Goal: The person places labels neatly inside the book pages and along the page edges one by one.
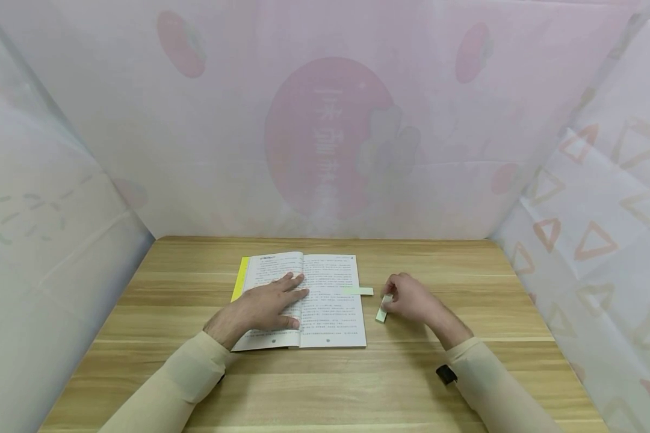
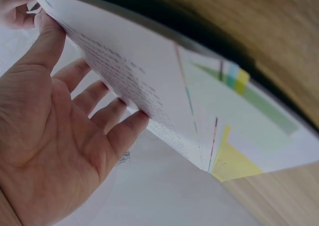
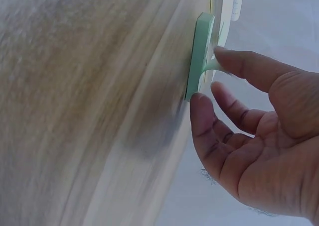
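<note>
Where fingers [image 3: 238,61] pinch, pad [image 1: 381,316], pointing lengthwise near-left

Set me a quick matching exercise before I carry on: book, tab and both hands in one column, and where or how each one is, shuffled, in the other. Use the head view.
Column one
1. Book
2. Left hand
3. Right hand
4. Tab

Column two
A. At the green pad, with fingers curled
B. Poking out past the page's right edge
C. Lying open on the table
D. Resting over the print with fingers spread

Right pairs: 1-C, 2-D, 3-A, 4-B
</note>
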Demonstrator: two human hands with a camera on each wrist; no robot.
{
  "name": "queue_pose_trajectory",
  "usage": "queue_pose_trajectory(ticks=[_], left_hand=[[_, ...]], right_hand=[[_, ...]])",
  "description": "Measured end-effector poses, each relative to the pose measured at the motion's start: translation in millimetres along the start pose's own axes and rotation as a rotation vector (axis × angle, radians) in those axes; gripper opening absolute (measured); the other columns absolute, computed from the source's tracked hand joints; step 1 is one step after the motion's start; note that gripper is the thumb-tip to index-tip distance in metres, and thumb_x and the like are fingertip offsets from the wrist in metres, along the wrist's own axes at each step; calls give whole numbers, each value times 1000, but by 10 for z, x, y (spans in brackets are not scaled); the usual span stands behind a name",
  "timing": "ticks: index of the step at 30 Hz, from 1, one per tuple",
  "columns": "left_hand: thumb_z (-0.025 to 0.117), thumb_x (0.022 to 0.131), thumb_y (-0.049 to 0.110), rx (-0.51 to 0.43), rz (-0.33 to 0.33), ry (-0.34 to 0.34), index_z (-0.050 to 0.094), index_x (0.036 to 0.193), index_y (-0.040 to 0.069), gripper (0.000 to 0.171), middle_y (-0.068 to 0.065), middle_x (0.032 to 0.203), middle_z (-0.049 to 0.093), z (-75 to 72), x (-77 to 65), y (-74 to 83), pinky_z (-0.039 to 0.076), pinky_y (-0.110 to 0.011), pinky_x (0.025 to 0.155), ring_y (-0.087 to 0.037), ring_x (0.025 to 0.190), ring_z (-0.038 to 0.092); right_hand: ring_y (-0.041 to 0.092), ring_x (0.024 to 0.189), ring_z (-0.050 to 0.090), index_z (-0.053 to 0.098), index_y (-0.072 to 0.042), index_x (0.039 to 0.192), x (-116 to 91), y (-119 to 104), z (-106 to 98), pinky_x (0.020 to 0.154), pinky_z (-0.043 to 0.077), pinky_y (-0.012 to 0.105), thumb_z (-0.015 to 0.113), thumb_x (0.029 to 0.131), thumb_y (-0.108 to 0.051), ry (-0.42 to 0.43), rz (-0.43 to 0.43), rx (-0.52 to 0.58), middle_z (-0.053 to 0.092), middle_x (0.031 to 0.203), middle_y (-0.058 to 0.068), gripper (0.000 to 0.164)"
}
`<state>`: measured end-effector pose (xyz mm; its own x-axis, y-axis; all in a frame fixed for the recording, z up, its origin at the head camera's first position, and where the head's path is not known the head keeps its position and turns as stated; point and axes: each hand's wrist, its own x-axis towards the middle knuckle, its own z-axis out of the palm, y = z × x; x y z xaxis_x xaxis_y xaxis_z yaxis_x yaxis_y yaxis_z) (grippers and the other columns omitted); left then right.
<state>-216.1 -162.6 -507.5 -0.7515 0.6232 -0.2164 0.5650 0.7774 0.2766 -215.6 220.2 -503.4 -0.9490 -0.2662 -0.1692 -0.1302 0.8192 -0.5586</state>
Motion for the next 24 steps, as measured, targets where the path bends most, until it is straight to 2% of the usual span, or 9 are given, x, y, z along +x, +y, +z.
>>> queue_pose_trajectory(ticks=[4,11,14,18,21,24], left_hand=[[83,107,51,-1,2,1,53,177,12,85,-15,195,32,-3,-3,3,44,-67,140,-43,183,28],[83,108,49,2,16,7,54,176,11,84,-17,194,34,1,0,-6,42,-66,142,-44,183,29],[83,108,49,2,18,8,54,176,10,84,-17,194,34,5,1,-12,42,-66,141,-45,183,30],[83,108,49,1,17,6,54,177,11,84,-16,194,33,7,2,-14,43,-66,141,-44,183,30],[83,108,49,0,15,5,54,177,11,84,-16,194,33,4,2,-13,42,-66,141,-44,183,29],[82,108,49,0,15,6,54,177,11,84,-16,194,33,1,1,-11,41,-66,142,-44,183,29]], right_hand=[[22,99,65,74,2,117,-9,-7,19,88,60,37,88,97,-3,-11,-11,-41,70,120,18,25],[21,94,63,74,1,113,36,60,45,83,59,36,80,97,1,-14,-68,-88,71,111,15,17],[22,92,63,75,3,111,130,240,119,80,58,35,80,102,0,4,-96,-84,71,106,14,11],[19,87,67,79,-1,104,251,484,194,78,60,34,83,105,-4,34,-129,-95,76,99,11,5],[19,86,72,81,-2,102,254,496,169,81,65,37,83,106,-5,48,-120,-89,82,97,10,5],[21,89,74,81,0,104,190,391,111,86,69,41,82,106,-3,51,-86,-56,84,100,13,4]])
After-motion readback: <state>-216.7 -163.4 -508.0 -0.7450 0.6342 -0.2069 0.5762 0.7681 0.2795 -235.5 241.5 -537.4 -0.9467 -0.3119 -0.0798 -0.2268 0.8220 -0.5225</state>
